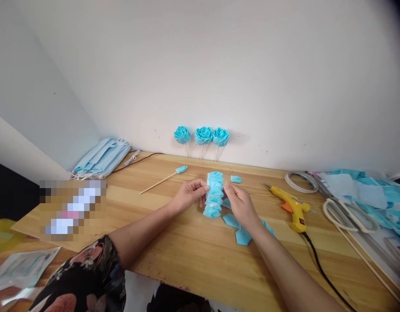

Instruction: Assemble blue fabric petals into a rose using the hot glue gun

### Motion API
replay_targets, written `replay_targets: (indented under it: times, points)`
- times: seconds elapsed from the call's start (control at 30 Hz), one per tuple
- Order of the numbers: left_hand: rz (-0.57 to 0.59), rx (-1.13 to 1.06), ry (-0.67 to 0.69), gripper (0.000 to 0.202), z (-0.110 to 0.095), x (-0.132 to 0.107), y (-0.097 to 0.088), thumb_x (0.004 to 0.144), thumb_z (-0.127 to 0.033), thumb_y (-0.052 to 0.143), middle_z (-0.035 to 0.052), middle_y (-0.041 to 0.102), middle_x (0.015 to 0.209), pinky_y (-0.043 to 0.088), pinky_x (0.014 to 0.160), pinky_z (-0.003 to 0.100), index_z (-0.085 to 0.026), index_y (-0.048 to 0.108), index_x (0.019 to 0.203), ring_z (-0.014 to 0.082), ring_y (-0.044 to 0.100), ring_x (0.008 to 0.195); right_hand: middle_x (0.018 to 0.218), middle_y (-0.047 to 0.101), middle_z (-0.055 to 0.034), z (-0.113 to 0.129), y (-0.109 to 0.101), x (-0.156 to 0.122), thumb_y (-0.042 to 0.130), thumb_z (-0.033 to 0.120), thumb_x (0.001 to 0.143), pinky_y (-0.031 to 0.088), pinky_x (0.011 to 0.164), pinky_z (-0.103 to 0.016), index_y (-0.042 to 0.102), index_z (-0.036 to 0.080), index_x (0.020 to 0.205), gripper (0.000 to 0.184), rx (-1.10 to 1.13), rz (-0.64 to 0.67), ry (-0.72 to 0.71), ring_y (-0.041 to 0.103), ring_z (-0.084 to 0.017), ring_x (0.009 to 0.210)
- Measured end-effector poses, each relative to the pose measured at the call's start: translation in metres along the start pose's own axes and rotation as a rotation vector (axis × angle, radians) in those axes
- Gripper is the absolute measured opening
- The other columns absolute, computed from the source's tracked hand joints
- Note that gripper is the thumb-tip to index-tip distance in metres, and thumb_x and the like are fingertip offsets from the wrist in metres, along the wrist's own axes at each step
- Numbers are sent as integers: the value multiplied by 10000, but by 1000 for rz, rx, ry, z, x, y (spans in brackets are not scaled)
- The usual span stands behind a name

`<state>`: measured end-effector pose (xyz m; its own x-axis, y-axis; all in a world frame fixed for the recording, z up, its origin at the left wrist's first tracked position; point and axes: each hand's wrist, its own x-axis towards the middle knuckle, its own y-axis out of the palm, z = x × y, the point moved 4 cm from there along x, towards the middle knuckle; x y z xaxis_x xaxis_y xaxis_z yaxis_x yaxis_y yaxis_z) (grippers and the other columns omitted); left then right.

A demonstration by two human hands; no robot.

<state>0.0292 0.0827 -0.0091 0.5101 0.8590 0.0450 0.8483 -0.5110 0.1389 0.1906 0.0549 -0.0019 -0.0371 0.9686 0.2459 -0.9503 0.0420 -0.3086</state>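
Note:
Both hands hold a strip of overlapping light-blue fabric petals (214, 197) upright above the table. My left hand (190, 195) pinches its left edge. My right hand (240, 201) grips the right edge between thumb and fingers. Loose blue petals (243, 236) lie under and beside my right hand, partly hidden by it. Just beyond it is a small folded blue piece (236, 179). A wooden stick with a blue folded tip (161, 182) rests beyond my left hand. Three finished blue fabric roses (204, 136) on sticks lean against the wall.
A yellow glue gun (292, 208) with a black cord lies at the right. Further right are a roll of tape (301, 181), white-handled scissors (351, 216) and a heap of blue fabric (375, 190). Face masks (102, 156) are stacked back left; a plastic packet (24, 266) is front left.

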Motion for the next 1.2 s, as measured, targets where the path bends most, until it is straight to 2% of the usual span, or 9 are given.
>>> replay_targets:
  times: [0.1,0.17,0.3,0.4,0.5,0.67,0.9,1.07,1.2]
  points:
    - [-52,-10,22,463,-1,0,-3,750,-564,708,-8,596,552,456,454,206,-129,549,736,92,554,428,663,508,1,1,2,1,449,569,929,400,622,-278,508,199,662,460,104,62,-4,480,-152,650]
    - [-73,-13,34,453,0,0,-4,757,-556,705,-10,597,557,461,459,208,-128,557,754,92,555,432,697,545,9,1,6,1,547,540,889,421,630,-270,564,197,749,371,182,142,38,508,-149,663]
    - [-35,-24,20,477,3,1,-3,777,-591,668,2,599,566,475,468,215,-133,546,731,101,572,454,705,577,17,-2,8,0,662,478,817,439,620,-263,593,191,790,296,163,170,112,529,-143,652]
    - [20,-35,-26,508,6,2,-1,808,-636,602,11,602,571,486,474,227,-137,538,736,115,589,469,677,562,18,-4,6,0,647,489,816,427,592,-264,583,189,763,311,123,121,126,508,-140,623]
    - [45,16,-73,513,7,2,0,736,-625,689,5,607,570,475,474,223,-136,536,760,109,577,451,669,543,22,-2,5,0,627,498,826,409,574,-262,580,192,779,313,131,115,120,487,-136,607]
    - [22,43,-55,527,7,2,0,683,-611,741,-1,599,561,451,465,215,-137,519,744,102,565,444,595,405,37,5,3,1,504,573,891,344,539,-262,455,206,628,454,96,70,51,380,-119,566]
    - [81,72,-51,514,5,0,2,714,-611,716,-7,579,548,432,469,204,-136,519,715,90,549,453,653,557,7,3,6,-2,588,503,847,398,553,-262,564,194,733,330,-27,176,71,493,-147,611]
    - [117,63,-56,498,1,-2,4,730,-598,711,1,596,574,443,481,209,-137,520,721,90,555,465,606,500,17,5,6,-2,538,508,877,370,518,-252,522,204,674,367,-24,166,57,438,-136,578]
    - [55,60,-30,503,1,-1,2,721,-602,717,-8,590,565,442,467,208,-142,511,724,92,556,450,593,449,17,1,4,0,479,582,902,373,534,-264,463,209,625,465,81,107,80,411,-136,577]
